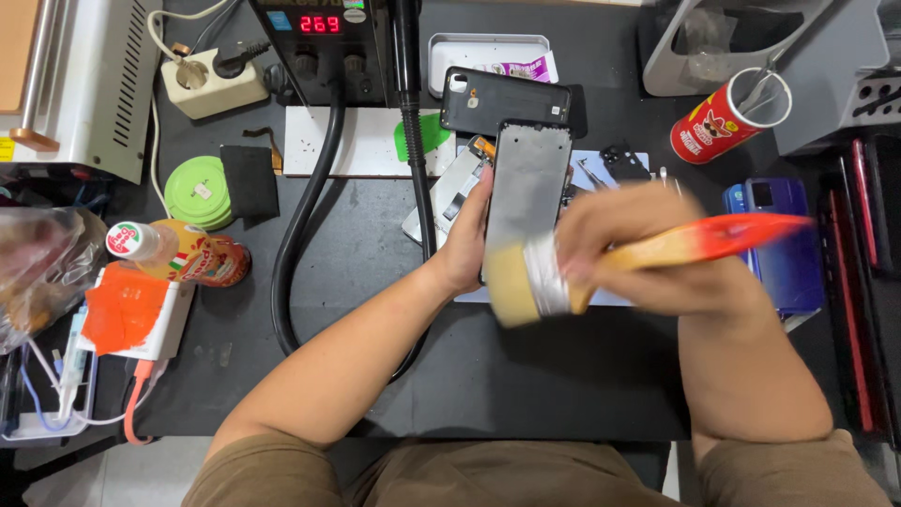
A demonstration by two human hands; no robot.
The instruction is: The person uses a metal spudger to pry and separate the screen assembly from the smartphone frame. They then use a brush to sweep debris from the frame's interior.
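With the left hand [466, 246] gripping the opened phone frame [527, 192] by its edge above the black table [526, 376], the right hand [657, 249], wrapped around a blurred paintbrush [601, 268], risked knocking it loose.

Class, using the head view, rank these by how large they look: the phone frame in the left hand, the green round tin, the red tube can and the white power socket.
1. Phone frame, clearly largest, though held nearer the camera.
2. Red tube can.
3. White power socket and green round tin look about alike; I would not rank them.
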